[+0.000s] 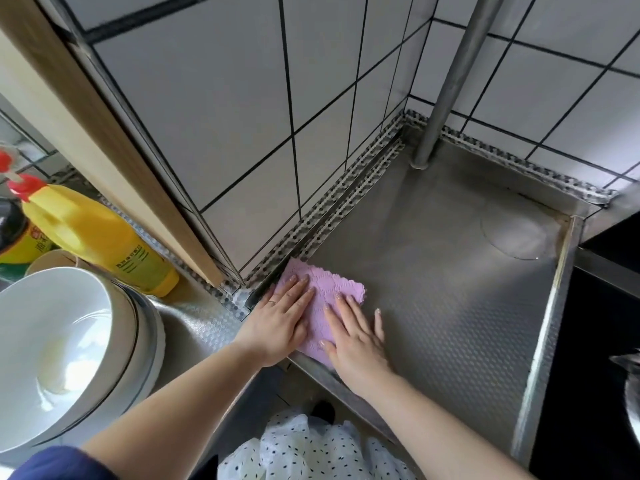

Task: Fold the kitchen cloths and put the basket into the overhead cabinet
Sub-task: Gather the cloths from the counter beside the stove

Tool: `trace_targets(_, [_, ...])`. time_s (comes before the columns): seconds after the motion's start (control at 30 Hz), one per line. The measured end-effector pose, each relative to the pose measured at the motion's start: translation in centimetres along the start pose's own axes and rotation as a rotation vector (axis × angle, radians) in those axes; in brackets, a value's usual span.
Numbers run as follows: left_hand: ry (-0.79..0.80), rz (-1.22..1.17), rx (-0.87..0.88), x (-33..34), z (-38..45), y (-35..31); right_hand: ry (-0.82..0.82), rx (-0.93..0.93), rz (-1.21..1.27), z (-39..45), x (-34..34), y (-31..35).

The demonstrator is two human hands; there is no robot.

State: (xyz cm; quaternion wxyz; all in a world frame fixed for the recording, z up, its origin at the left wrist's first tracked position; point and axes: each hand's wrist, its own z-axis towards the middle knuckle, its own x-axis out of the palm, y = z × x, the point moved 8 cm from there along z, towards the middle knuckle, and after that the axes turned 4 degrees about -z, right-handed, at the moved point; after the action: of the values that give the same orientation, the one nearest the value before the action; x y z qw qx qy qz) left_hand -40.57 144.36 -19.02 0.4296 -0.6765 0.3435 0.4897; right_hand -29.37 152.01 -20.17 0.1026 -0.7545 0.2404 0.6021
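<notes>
cloth (323, 289) soft, light, limp | left hand (280, 323), right hand (356, 337) flat, pressing it on tray (450, 271) | pinch corners to fold

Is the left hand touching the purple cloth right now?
Touching. The head view shows the left hand lying flat, fingers straight, on the purple cloth, pressing it onto the steel counter; the right hand presses it too.
</notes>
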Motion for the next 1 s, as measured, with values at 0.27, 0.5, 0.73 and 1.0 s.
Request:
trace_targets(0.27, [-0.092,-0.284,-0.156,-1.4,-0.4,0.5,-0.166,0.078,0.563,-0.7,-2.8,-1.6])
trace_targets(0.5, [-0.107,-0.502,-0.414,-1.8,-1.0,2.0,-0.028,0.559,1.255,-1.9,0.4,-4.1])
trace_targets(0.73, [-0.143,-0.668,-0.479,-3.0,-0.6,2.3,0.081,0.763,1.566,-1.5,2.5,-3.3])
trace_targets(1.0, [-0.186,-1.067,-0.566,-4.0,-0.3,0.7,0.072,0.745,1.761,-2.7,0.7,-4.9])
